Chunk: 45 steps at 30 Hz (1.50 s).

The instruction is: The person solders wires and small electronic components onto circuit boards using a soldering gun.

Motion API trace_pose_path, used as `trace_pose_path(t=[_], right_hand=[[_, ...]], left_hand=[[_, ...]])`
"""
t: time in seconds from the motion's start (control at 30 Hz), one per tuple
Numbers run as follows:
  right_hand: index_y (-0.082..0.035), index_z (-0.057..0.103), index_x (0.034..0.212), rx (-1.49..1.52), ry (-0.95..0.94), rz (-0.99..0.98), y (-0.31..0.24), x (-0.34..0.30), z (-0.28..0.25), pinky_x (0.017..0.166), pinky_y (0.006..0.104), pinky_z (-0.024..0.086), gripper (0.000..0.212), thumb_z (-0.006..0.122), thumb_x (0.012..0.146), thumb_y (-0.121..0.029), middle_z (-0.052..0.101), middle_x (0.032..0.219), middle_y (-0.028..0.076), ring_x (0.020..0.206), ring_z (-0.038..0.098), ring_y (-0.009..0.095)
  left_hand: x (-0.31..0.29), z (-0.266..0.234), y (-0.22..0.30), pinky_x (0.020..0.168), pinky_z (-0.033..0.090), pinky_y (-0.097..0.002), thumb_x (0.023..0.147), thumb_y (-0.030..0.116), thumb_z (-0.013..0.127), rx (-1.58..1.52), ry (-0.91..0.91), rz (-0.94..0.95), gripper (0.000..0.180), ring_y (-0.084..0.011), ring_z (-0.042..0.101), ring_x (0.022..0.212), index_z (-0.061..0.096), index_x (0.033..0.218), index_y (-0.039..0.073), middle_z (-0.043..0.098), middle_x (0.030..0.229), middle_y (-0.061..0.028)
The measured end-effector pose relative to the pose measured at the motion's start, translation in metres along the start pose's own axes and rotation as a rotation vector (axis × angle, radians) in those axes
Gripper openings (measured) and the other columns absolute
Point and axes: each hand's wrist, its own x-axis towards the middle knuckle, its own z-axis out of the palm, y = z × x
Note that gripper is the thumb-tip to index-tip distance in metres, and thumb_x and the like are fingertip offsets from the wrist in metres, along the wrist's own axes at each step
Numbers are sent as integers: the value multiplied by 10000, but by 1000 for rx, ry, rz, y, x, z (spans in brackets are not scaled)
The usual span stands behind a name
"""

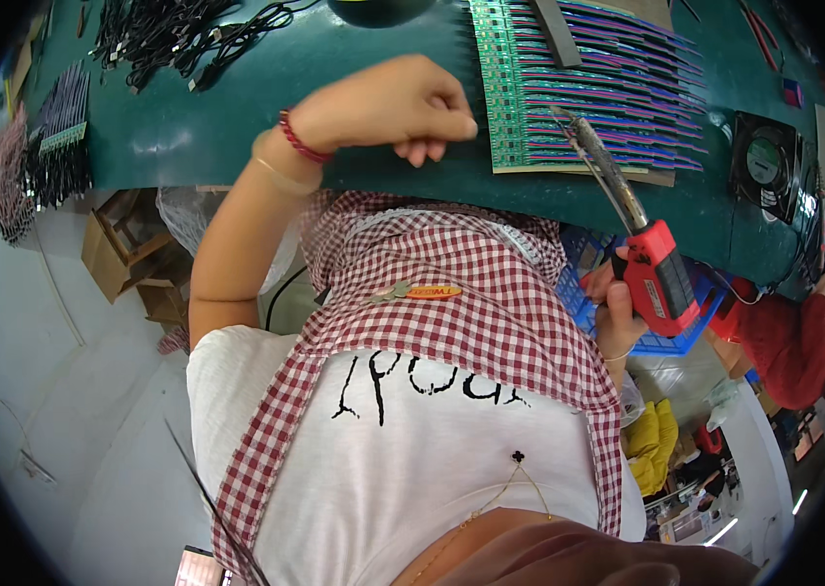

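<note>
My left hand [393, 105] is held over the green workbench [168, 146], just left of the circuit boards. Its fingers are curled in with the thumb against them, and whatever may lie inside is hidden. My right hand [618, 314] grips a red and black soldering gun [659, 273], its long metal nose pointing up and left across the wires. The green circuit boards [506, 98] sit side by side in a column, with rows of dark, pink and blue wires [618, 93] running right from them. A grey metal bar [556, 34] lies across the wires.
Black cables [168, 39] are heaped at the far left. Bundled wires with boards [61, 137] hang at the bench's left end. A black fan [767, 166] stands at the right. Below are a blue crate [671, 344] and cardboard boxes [115, 249]. Another person in red [783, 342] sits at right.
</note>
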Motion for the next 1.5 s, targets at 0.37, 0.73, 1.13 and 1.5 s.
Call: trace_pose_path(t=[0.37, 0.73, 1.13, 1.5], right_hand=[[75, 438, 1191, 77, -32, -152, -5, 13, 4, 531, 266, 381, 437, 574, 840, -145, 482, 618, 65, 542, 447, 140], [49, 443, 1110, 28, 3, -199, -9, 25, 14, 486, 255, 362, 399, 545, 866, -249, 436, 582, 39, 498, 402, 114], [54, 440, 1096, 47, -38, -206, -7, 29, 21, 483, 248, 365, 381, 535, 869, -237, 429, 579, 43, 504, 398, 112], [16, 398, 1184, 26, -55, -96, -20, 40, 61, 664, 271, 457, 410, 572, 814, -4, 528, 788, 80, 692, 520, 143]], left_hand=[[41, -88, 11, 655, 481, -419, 701, 133, 587, 1223, 895, 179, 137, -338, 598, 726, 579, 718, -3, 608, 719, -185], [31, -87, 20, 611, 468, -443, 701, 121, 550, 1004, 973, 330, 139, -395, 582, 655, 599, 732, -6, 593, 690, -231], [21, -77, 27, 607, 467, -409, 704, 101, 553, 896, 1098, 544, 120, -369, 580, 663, 565, 712, -18, 602, 718, -202], [-20, 62, 24, 596, 446, -196, 799, 102, 659, -215, 390, 407, 112, -42, 548, 670, 658, 804, -10, 643, 736, -15]])
